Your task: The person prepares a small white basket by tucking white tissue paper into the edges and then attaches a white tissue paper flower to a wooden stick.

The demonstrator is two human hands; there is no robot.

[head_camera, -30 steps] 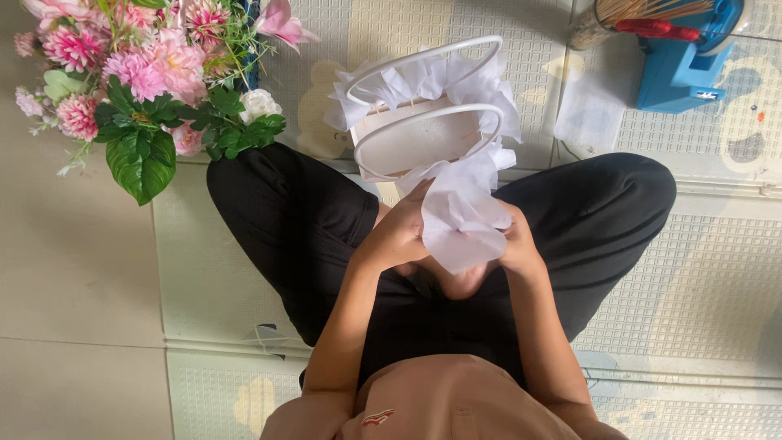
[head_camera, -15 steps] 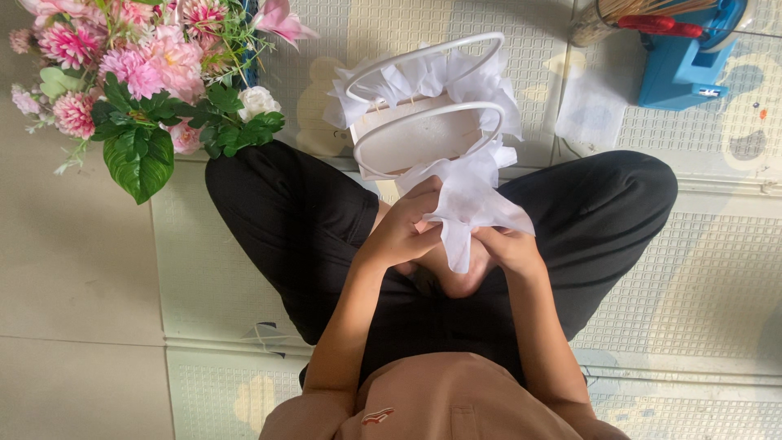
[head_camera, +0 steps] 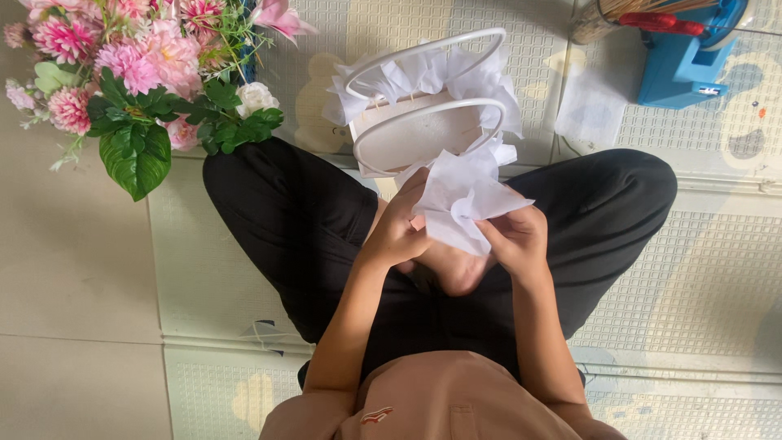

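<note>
Tissue (head_camera: 464,200) pinched between left hand (head_camera: 397,232) and right hand (head_camera: 515,236), near bag (head_camera: 415,134). Gather centre gently, avoid tearing.

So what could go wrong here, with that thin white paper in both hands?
The white tissue sheet is pinched between the left hand and right hand; it looks thin, so a hard tug might tear it. The white gift bag stands just beyond the hands on a soft mat; pushing paper in could tip it. The pink flowers sit close beside and might get knocked.
</note>
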